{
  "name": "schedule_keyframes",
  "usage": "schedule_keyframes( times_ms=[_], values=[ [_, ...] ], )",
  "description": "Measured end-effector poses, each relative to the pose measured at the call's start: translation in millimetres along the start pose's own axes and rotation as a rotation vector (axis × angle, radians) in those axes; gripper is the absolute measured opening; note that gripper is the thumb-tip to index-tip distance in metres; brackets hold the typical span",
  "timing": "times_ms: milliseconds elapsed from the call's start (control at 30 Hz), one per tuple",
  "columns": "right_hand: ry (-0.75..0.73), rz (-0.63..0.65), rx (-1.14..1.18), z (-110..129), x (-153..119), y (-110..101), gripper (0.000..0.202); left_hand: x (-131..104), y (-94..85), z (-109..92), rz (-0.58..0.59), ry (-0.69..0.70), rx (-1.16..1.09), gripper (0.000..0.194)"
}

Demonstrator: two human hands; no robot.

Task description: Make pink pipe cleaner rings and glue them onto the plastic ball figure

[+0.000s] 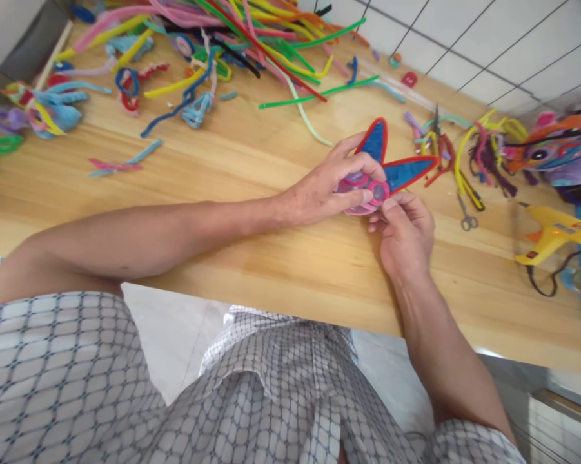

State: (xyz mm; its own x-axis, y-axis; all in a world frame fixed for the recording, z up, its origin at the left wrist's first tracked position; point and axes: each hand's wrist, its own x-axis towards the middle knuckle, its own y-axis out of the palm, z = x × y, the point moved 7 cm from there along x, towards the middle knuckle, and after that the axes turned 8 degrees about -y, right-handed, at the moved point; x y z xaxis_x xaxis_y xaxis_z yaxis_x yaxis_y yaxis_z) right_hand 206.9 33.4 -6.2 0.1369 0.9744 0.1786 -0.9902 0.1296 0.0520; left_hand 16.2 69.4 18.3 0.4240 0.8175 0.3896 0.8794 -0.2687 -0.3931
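Observation:
Between my hands, above the wooden table, is a pipe-cleaner craft piece (408,174) with two pointed blue shapes edged in red and a rounded pink and purple part with ring shapes. My left hand (325,185) grips the pink part from the left, its fingers bent over the top. At the lower right edge of that part, the thumb and fingers of my right hand (407,233) are pinched together against the piece. Whatever lies between those right fingertips is too small and covered to make out. My left fingers partly hide the pink part.
A large heap of coloured pipe cleaners (271,48) spreads along the back. Red-handled scissors (445,153) and small metal scissors (468,220) lie to the right. Farther right are a yellow glue gun (556,231) with a black cord and a multicoloured craft figure (556,151). A tiled wall (464,45) stands behind.

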Motion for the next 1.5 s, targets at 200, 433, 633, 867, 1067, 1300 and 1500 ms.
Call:
schedule_keyframes(
  times_ms=[200,433,633,867,1067,1300,1500],
  values=[
    [-0.005,0.001,-0.019,-2.5,-0.5,0.2,0.039,-0.8,-1.9,-1.0,-0.005,0.008,-0.031,0.040],
    [-0.027,0.020,-0.034,-1.0,-1.6,1.0,0.043,-0.8,-2.2,-1.3,0.004,0.005,-0.044,0.045],
    [-0.051,-0.003,-0.038,0.1,-3.3,1.8,0.043,-1.7,-3.2,-3.2,-0.002,0.005,-0.062,0.047],
    [-0.068,-0.005,-0.102,0.1,-3.8,2.3,0.042,-1.9,-4.0,-3.3,-0.001,-0.028,-0.078,0.045],
    [-0.063,-0.006,-0.102,-0.1,-4.0,2.4,0.042,-1.2,-4.4,-5.4,0.003,-0.021,-0.060,0.045],
    [-0.057,-0.014,-0.060,0.0,-3.6,2.7,0.042,-2.9,-4.4,-7.5,0.015,-0.013,-0.047,0.043],
    [-0.060,-0.005,-0.082,-0.2,-3.7,2.7,0.040,-3.4,-4.6,-5.6,-0.006,-0.027,-0.068,0.043]
  ],
)
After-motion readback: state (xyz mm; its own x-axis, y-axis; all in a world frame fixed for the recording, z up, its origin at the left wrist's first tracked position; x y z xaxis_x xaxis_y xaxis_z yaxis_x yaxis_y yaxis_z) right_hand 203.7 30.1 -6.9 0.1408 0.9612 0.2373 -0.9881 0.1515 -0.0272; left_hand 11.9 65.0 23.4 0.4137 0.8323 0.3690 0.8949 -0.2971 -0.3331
